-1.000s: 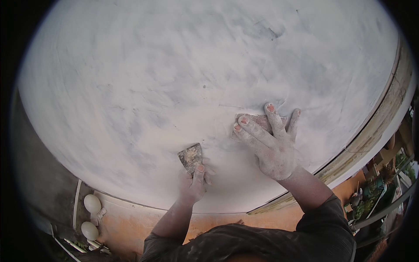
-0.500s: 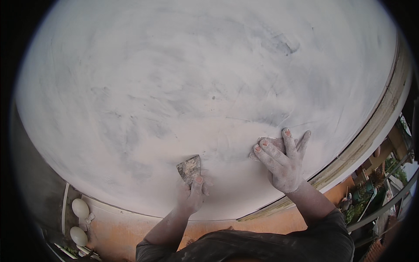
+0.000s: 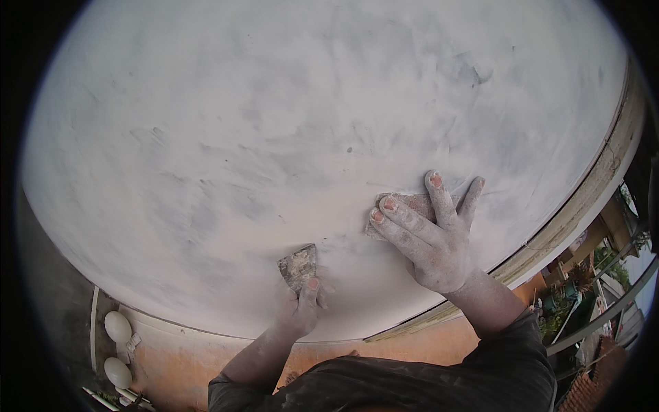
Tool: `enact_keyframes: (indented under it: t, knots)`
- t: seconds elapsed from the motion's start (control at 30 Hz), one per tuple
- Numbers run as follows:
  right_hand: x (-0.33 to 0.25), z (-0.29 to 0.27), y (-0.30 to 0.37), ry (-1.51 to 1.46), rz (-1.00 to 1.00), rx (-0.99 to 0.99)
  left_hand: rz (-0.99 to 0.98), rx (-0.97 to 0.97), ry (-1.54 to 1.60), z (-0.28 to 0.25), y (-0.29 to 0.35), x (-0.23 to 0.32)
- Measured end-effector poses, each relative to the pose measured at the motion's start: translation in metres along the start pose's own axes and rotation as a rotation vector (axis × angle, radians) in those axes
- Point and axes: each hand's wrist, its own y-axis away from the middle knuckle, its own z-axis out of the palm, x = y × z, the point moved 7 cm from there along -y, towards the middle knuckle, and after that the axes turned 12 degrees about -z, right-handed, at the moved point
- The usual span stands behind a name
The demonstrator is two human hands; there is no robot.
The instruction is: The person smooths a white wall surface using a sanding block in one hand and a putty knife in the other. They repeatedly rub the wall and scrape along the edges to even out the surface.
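A broad white surface, patchy with grey smears, fills most of the view. Dust coats both my hands. My left hand grips a small putty knife, its stained, wide blade pointing up and away from me. On the right, my right hand lies flat with fingers spread, pressing a piece of sandpaper against the surface. Most of the sandpaper is hidden under the fingers; its edges show beside them.
A worn wooden strip borders the surface on the right. Two white bulbs are at lower left, by an orange wall. Plants and a metal rail appear at lower right.
My right hand has slid up and to the left with the sandpaper. My left hand keeps nearly the same place in view, still holding the putty knife. The view has shifted slightly.
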Motion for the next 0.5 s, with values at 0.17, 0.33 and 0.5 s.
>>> enact_keyframes:
  t: [0.17,0.33,0.5]
  knots:
    - [-0.001,0.0,-0.015,-0.143,-0.005,0.033,-0.029,-0.012,-0.013,-0.001,0.0,0.0]
    - [0.005,-0.024,0.002,0.006,0.023,0.124,-0.023,-0.009,-0.005,-0.001,0.0,-0.001]
    - [-0.002,0.0,-0.023,-0.154,-0.003,0.029,0.001,-0.012,-0.052,0.001,0.001,0.0]
